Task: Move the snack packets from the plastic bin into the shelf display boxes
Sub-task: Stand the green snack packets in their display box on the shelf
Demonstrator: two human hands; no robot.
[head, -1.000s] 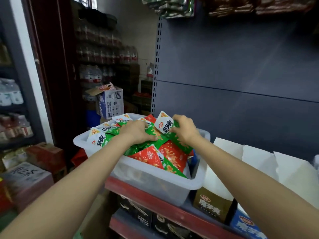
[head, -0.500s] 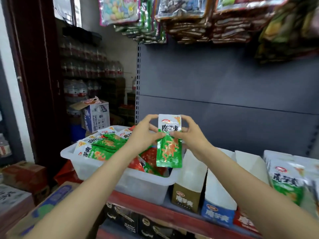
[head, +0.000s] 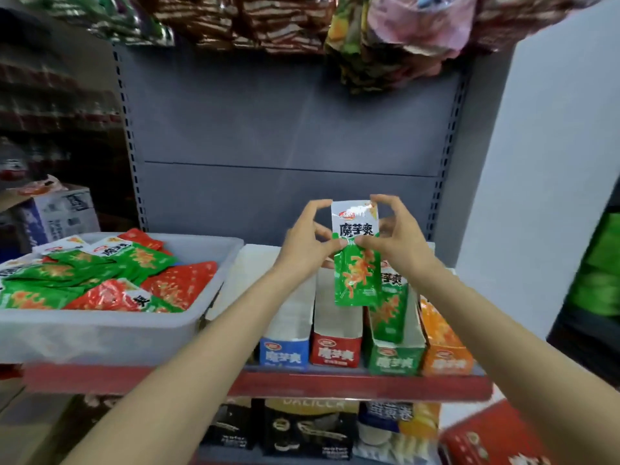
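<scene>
Both hands hold one green-and-white snack packet [head: 356, 260] upright in the air. My left hand [head: 307, 245] pinches its left edge and my right hand [head: 396, 238] pinches its right edge. The packet hangs just above the green display box [head: 396, 359], which has green packets standing in it. Blue [head: 284, 352], red [head: 335, 350] and orange [head: 448, 359] display boxes stand in the same row on the shelf. At the left, the white plastic bin [head: 110, 330] holds several green and red packets [head: 100, 276].
The red shelf edge [head: 302, 384] runs under the boxes. Hanging snack bags [head: 385, 41] crowd the top of the view. More boxed goods [head: 308, 427] fill the lower shelf. A cardboard carton [head: 57, 213] stands behind the bin, and a white wall is at the right.
Both hands lifted one green packet out of the bin and carried it right, to above the green display box. The view swung right with them.
</scene>
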